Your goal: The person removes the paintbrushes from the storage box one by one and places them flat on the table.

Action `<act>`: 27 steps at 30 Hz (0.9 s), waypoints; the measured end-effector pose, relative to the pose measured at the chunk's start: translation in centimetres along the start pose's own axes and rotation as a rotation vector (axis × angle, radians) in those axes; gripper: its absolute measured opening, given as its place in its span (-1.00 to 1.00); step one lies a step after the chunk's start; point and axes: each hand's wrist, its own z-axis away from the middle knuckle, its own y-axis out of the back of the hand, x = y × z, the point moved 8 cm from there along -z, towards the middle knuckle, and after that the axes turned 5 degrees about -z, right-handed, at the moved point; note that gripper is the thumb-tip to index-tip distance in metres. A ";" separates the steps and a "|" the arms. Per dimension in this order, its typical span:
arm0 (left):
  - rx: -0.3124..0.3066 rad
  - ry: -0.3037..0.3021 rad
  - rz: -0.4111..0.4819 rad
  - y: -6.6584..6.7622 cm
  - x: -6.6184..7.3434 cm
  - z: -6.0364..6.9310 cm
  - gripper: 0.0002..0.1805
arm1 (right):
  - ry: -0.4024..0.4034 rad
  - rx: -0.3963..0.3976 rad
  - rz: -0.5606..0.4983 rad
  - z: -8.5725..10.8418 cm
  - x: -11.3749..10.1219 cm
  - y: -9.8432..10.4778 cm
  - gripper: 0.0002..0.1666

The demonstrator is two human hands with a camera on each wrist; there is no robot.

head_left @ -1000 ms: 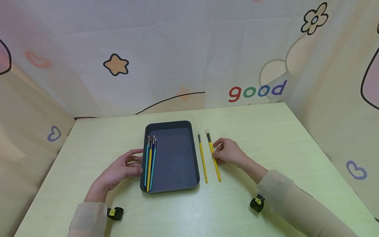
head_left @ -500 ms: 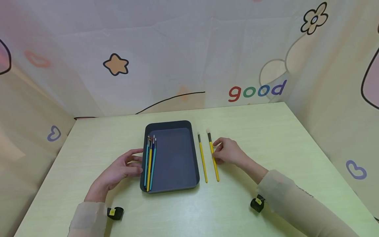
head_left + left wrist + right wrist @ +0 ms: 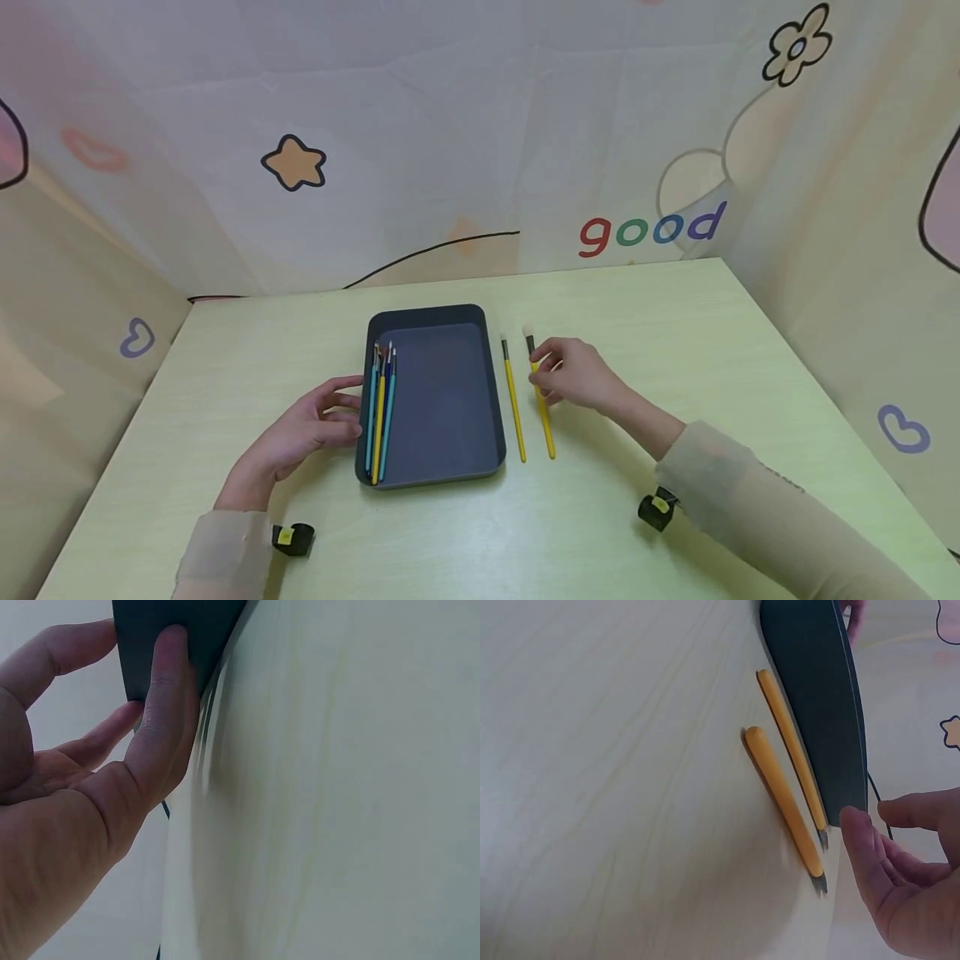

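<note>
A dark grey tray (image 3: 450,392) rests on the table, with several thin paintbrushes (image 3: 378,425) lying lengthwise along its left side. My left hand (image 3: 307,429) touches the outside of the tray's left wall with thumb and fingertips, not curled around it. Two yellow paintbrushes lie right of the tray, bristles pointing away: a thinner paintbrush (image 3: 513,400) near the wall and a thicker paintbrush (image 3: 546,429) beside it. Over the thicker one hovers my right hand (image 3: 576,373), hiding part of its handle. In the right wrist view, that hand's thumb and forefinger (image 3: 922,810) are apart and hold nothing.
The pale wooden table (image 3: 622,308) extends around the tray. A printed curtain (image 3: 450,125) hangs behind and along both sides. Each wrist wears a small black camera, one by the left sleeve (image 3: 294,539) and one below the right sleeve (image 3: 657,509).
The thicker yellow paintbrush shifted slightly left, toward the thinner one. After that my right hand let go and rose a little away from it. The left hand and tray stayed put.
</note>
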 end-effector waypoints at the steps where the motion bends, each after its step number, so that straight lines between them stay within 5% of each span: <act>1: 0.000 0.000 0.001 0.0 0.0 0.0 -0.15 | 0.005 0.002 0.002 0.0 -0.2 0.0 -0.66; 15: 0.000 -0.003 0.011 0.0 0.0 0.0 -0.15 | 0.141 -0.024 -0.090 0.5 -3.6 -0.7 -0.76; 27: -0.004 -0.007 0.012 0.0 -0.1 -0.1 -0.16 | 0.063 -0.189 -0.281 0.2 -4.5 -3.7 -0.65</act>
